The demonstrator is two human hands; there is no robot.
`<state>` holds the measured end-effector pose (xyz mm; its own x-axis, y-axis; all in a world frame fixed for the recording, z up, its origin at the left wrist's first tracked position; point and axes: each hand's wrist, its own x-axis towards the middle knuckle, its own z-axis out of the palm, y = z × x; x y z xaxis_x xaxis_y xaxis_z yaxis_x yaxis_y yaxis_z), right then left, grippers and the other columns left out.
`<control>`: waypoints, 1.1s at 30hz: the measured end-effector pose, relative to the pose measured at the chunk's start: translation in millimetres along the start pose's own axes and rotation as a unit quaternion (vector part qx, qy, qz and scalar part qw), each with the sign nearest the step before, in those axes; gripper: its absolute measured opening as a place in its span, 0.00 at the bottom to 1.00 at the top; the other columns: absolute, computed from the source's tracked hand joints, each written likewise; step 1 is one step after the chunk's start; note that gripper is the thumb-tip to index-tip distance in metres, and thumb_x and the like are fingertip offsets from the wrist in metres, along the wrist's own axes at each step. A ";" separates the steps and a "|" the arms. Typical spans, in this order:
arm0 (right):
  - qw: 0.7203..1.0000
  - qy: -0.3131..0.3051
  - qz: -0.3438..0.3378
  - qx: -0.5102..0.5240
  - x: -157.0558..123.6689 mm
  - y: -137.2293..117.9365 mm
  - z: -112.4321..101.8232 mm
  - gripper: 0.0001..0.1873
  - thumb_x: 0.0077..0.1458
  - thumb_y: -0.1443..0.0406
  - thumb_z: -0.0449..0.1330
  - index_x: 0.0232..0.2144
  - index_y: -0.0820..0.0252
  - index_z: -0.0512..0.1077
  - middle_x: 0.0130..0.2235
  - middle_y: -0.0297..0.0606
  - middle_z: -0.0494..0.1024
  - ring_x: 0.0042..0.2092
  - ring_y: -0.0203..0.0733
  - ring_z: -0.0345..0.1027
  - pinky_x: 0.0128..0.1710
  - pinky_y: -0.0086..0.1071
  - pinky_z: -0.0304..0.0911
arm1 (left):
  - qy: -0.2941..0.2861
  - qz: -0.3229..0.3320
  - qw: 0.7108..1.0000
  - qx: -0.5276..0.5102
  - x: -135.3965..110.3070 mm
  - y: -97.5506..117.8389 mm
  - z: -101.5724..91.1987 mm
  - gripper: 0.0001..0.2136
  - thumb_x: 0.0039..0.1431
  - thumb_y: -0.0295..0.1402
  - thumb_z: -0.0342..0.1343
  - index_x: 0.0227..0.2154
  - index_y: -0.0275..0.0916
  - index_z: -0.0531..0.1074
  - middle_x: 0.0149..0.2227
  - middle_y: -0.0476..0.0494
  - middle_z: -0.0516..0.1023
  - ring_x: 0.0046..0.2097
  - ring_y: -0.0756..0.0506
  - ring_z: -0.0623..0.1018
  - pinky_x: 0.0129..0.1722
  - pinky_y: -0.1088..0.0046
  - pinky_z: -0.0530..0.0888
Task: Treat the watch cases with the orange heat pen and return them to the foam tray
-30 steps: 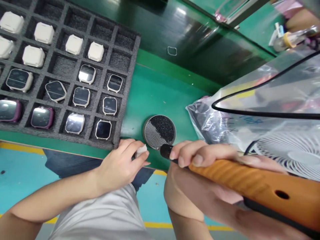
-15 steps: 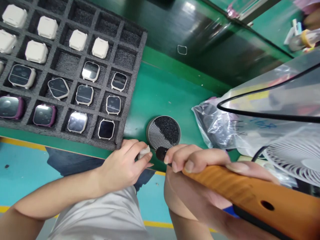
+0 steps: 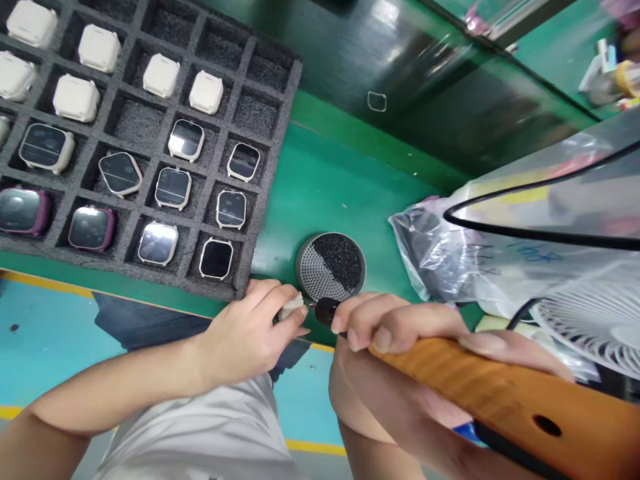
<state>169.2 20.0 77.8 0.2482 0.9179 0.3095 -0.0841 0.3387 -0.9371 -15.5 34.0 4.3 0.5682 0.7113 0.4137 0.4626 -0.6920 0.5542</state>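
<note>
left hand (image 3: 245, 333) pinches a small white piece (image 3: 291, 308); right hand (image 3: 400, 327) grips the wooden-handled tool (image 3: 500, 393), tip at it; the foam tray (image 3: 270, 167) is partly filled.

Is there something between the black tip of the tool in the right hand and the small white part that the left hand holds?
Nothing visible. The tool's black tip in the right hand points straight at the small white part pinched in the left hand. The round mesh tin stands behind them, not between.
</note>
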 end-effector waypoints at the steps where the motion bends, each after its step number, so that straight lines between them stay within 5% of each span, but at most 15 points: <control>1: 1.000 -0.010 -0.005 0.004 1.7 0.4 -0.4 0.28 0.75 0.39 0.56 0.59 0.50 0.77 0.40 0.34 0.80 0.36 0.45 0.72 0.35 0.48 0.77 | -0.001 0.000 1.000 -0.001 -0.1 0.0 0.0 0.09 0.80 0.33 0.60 0.53 0.33 0.81 0.55 0.32 0.83 0.55 0.34 0.81 0.53 0.54 0.87; 7: 0.999 -0.028 0.009 0.026 10.9 1.9 1.6 0.22 0.75 0.44 0.62 0.57 0.49 0.79 0.42 0.34 0.81 0.37 0.44 0.72 0.36 0.48 0.78 | -0.005 0.001 1.000 -0.001 0.1 0.5 0.0 0.09 0.79 0.33 0.61 0.53 0.33 0.81 0.55 0.32 0.83 0.55 0.34 0.81 0.52 0.54 0.86; 12: 1.000 -0.024 -0.008 0.013 6.4 5.5 -0.5 0.37 0.76 0.33 0.44 0.58 0.49 0.78 0.41 0.35 0.80 0.36 0.43 0.72 0.35 0.48 0.76 | -0.003 0.002 1.000 0.000 0.1 0.3 0.1 0.09 0.79 0.33 0.61 0.53 0.33 0.81 0.55 0.32 0.83 0.55 0.33 0.81 0.52 0.54 0.86; 19: 0.999 -0.007 -0.045 0.005 4.7 9.6 5.0 0.39 0.78 0.36 0.39 0.58 0.53 0.78 0.39 0.35 0.79 0.35 0.44 0.73 0.32 0.48 0.75 | -0.003 0.001 1.000 0.001 0.5 0.4 0.3 0.10 0.81 0.33 0.59 0.52 0.33 0.82 0.55 0.31 0.83 0.55 0.34 0.80 0.52 0.54 0.86; 28: 0.998 -0.005 -0.055 -0.012 -0.4 11.3 0.3 0.36 0.75 0.34 0.48 0.58 0.53 0.75 0.39 0.36 0.79 0.33 0.45 0.73 0.28 0.51 0.75 | 0.002 -0.003 1.000 -0.005 0.8 0.5 0.1 0.09 0.80 0.32 0.59 0.53 0.33 0.82 0.54 0.32 0.84 0.55 0.34 0.81 0.52 0.55 0.87; 33: 0.999 -0.010 -0.048 -0.022 -1.9 11.3 0.6 0.38 0.75 0.32 0.45 0.59 0.52 0.74 0.40 0.35 0.79 0.34 0.46 0.74 0.31 0.52 0.76 | -0.004 -0.004 1.000 -0.005 0.8 0.3 -0.2 0.10 0.80 0.33 0.61 0.55 0.32 0.81 0.54 0.32 0.84 0.54 0.35 0.82 0.54 0.55 0.87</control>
<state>167.2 22.2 66.7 0.2335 0.8857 0.4012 -0.0185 0.4165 -0.9089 -15.0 34.4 5.0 0.5692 0.7162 0.4037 0.4608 -0.6846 0.5649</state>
